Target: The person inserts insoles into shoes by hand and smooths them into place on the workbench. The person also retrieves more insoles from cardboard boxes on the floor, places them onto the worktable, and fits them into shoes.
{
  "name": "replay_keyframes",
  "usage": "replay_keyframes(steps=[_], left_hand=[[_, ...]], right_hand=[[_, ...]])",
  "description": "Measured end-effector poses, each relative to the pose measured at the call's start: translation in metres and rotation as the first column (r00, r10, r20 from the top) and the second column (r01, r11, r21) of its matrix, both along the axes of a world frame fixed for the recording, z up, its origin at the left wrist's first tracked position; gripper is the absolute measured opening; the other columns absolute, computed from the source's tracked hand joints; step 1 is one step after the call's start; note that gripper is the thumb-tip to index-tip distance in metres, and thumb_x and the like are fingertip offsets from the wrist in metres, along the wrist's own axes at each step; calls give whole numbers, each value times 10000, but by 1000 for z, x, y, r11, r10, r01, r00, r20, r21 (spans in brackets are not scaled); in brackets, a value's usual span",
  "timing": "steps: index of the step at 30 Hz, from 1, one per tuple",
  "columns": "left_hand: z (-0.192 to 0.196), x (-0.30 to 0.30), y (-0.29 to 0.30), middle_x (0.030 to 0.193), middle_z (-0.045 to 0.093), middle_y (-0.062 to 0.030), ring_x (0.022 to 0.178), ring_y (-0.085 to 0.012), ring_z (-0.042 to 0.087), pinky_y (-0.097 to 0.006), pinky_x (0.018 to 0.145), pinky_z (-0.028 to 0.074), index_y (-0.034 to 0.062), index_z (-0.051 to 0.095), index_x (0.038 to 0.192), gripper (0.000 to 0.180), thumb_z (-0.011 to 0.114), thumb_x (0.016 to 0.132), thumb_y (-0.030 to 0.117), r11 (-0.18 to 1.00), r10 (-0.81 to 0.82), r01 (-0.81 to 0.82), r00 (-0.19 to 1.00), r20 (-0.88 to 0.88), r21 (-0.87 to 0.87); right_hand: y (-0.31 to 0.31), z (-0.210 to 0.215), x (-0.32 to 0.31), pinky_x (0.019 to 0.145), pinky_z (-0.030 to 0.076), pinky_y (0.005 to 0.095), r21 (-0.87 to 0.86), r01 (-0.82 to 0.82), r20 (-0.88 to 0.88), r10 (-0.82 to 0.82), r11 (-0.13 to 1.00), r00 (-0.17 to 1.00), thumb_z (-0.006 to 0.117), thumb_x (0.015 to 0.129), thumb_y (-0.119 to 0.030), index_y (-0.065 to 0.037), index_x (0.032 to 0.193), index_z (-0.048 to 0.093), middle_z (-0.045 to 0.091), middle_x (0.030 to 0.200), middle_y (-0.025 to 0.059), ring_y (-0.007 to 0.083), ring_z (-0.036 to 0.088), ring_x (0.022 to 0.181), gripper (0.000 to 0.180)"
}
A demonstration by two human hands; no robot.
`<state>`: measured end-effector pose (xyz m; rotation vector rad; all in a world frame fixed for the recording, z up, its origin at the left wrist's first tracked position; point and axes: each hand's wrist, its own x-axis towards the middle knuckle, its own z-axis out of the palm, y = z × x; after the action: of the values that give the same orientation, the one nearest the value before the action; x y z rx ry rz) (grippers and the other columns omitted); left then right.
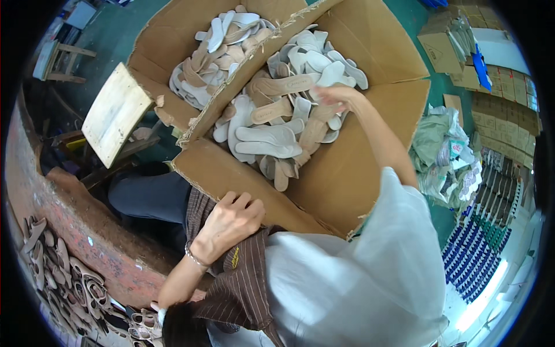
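A green floor [124,32] runs under a workshop crowded with cartons, with a reddish worn worktop [87,231] curving along the person's left side. Straight ahead stands a big open cardboard box [341,179], split by a cardboard divider [243,69] into two compartments, both heaped with pale and tan shoe insoles [263,141].

The right hand [335,97] stretches out over the nearer compartment, fingers curled down onto the pile and touching a tan insole [315,130] just below it; whether it has actually gripped one cannot be told from here. The left hand [231,222] rests close to the body, fingers bent and pressing on a brown striped cloth [240,283], just below the box's near flap; a bracelet sits on its wrist. It holds no insole.

Beyond the left hand, a pale wooden board [115,113] tilts beside the box. Further out to the left, flat cut-out shoe pieces [63,277] lie on the worktop. Well off to the right of the right hand are stuffed plastic bags [448,150] and stacked cartons [503,104].
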<state>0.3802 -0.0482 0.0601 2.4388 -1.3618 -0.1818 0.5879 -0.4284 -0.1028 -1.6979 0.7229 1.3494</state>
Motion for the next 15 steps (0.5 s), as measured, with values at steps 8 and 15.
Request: replay_keyframes(steps=[8,15], left_hand=[[4,-13,14,782,483,-4,779,-152,529,-285,671,430,131,580,697,57,603,723,176,991,132,-131,991,-28,20],[-1,-36,23,817,472,16,792,-131,516,-264,678,421,155,555,776,85,605,731,207,981,192,-190,974,-117,27]], right_hand=[[57,-149,-176,1100,137,726,-201,754,-35,-774,625,632,768,626,-748,-143,1575,188,102,1635,192,444,104,1482,1266],[44,-269,-213,1120,345,489,384,881,67,-960,277,272,699,861,-489,-108,1395,531,557,1398,79,310,493,1293,677]])
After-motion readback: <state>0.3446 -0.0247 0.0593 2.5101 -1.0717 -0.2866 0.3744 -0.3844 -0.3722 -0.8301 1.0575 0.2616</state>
